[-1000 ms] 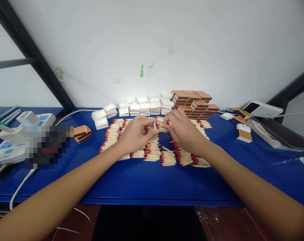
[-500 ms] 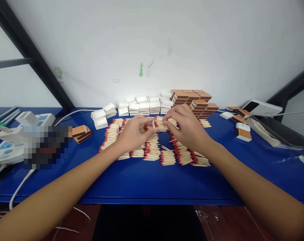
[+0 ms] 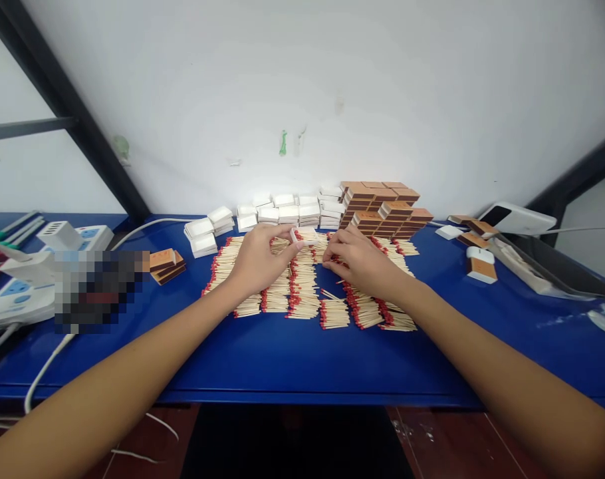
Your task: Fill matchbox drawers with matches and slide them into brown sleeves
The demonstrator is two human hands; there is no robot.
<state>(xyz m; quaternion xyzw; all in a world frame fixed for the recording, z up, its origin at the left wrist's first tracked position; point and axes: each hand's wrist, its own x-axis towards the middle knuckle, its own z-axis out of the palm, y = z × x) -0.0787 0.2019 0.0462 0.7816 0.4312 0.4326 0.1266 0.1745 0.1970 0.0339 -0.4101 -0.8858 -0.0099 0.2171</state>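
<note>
My left hand [image 3: 262,259] pinches a white matchbox tray [image 3: 308,243] between thumb and fingers, holding it over the far part of the match rows. Some matches show in or just behind the tray; which one I cannot tell. My right hand [image 3: 365,261] is low beside the tray, its fingers bent and drawn together over the matches. Whatever its fingertips hold is hidden. Red-headed matches [image 3: 303,286] lie in several rows under and in front of both hands. A short pile of matches [image 3: 334,314] is nearest the front edge.
White trays [image 3: 278,214] are stacked along the wall, beside brown matchboxes [image 3: 372,194]. A few matchbox covers [image 3: 167,265] lie left. Power strips [image 3: 13,293] and cables crowd the far left. A white device [image 3: 519,218] and a matchbox [image 3: 482,269] sit right.
My left hand has shifted slightly left with the tray, away from my right hand. My right hand has come away from the tray and lowered toward the matches.
</note>
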